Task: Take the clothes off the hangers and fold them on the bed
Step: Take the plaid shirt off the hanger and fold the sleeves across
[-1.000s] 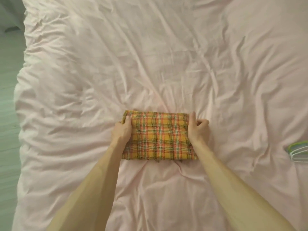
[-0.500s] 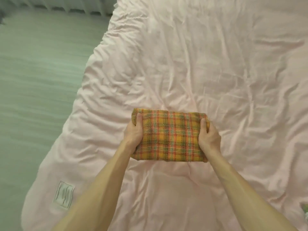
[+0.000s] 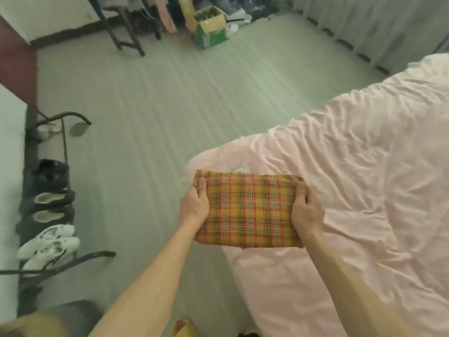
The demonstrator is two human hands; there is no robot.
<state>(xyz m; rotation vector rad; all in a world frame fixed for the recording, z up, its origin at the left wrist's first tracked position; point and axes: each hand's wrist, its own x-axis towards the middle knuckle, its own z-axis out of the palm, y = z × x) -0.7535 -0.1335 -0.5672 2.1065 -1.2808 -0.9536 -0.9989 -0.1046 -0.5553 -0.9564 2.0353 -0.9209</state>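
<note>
Underneath folded plaid cloth [image 3: 247,210], fingers hidden

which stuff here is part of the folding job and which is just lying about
Part of the job:
- folded plaid garment
- left hand and right hand, each gripping one end of it
- bed with pink cover

Lying about:
- white sneakers and dark shoes along the wall
- cardboard box on the floor
- yellow slipper
</note>
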